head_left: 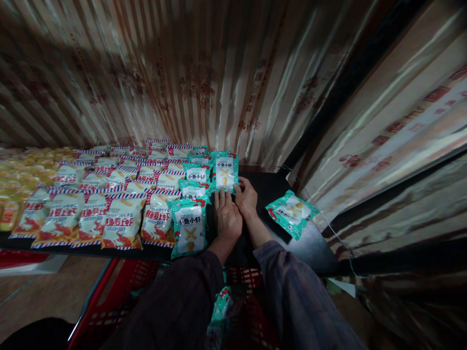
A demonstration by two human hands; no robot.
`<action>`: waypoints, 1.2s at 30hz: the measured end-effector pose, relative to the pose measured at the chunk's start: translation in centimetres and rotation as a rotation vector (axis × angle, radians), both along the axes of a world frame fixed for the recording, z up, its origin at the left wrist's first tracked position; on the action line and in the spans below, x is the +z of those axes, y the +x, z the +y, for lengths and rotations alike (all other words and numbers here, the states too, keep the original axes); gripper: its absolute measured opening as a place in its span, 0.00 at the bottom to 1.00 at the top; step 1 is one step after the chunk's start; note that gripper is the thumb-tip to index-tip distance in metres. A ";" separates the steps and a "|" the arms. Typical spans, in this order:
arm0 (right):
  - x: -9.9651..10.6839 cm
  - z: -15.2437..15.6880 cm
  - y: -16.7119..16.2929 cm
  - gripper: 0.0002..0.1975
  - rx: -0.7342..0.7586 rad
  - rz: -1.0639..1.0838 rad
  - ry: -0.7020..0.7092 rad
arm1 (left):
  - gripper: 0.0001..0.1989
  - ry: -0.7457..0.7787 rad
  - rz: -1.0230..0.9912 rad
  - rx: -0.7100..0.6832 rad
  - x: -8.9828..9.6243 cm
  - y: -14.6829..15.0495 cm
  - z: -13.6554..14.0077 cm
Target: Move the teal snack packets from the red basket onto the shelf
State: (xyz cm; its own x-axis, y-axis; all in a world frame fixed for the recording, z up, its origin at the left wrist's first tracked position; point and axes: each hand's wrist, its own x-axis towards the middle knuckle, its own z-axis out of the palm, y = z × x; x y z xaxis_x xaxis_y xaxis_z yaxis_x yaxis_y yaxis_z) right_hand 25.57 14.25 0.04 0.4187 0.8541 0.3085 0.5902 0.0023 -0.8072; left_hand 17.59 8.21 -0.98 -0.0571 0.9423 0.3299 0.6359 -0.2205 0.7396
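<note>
Below the edge of a black flat shelf [268, 184], a red plastic slotted basket [118, 277] holds teal plastic packets [221, 306], apparently kept there for easy reach beneath 2 sleeved arms. On the shelf, the left hand [228, 218] lies with fingers straight and close together, tips at the lower edge of a puffy teal-and-white plastic snack packet [224, 171]. The right hand [247, 197] bends its fingers at that packet's lower right corner; whether they pinch it cannot be told. Contact at 2 spots likely keeps it straight. To the right, a loose teal-and-white plastic packet [294, 211] lies askew. To the left, a column of matching teal packets [189, 228] and rows of white-and-orange plastic packets with striped edges [122, 221] face forward, presumably so their labels read. Behind hangs a pale pleated curtain with red print [204, 73].
</note>
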 end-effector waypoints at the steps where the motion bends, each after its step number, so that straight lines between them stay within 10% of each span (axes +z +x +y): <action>1: 0.1 0.0 0.0 0.17 -0.002 -0.006 -0.006 | 0.25 0.000 0.000 -0.001 0.0 0.0 0.0; 36: -0.8 -1.6 0.9 0.18 0.013 -0.062 -0.022 | 0.22 0.012 0.103 0.017 0.5 -0.2 -0.6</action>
State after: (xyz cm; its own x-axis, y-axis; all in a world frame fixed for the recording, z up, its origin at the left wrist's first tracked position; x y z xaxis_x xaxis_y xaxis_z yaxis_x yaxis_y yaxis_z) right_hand 26.47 12.65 -0.75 0.3882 0.8663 0.3143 0.6389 -0.0072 -0.7693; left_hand 17.42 7.57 -0.49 -0.0385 0.9373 0.3464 0.7119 -0.2175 0.6678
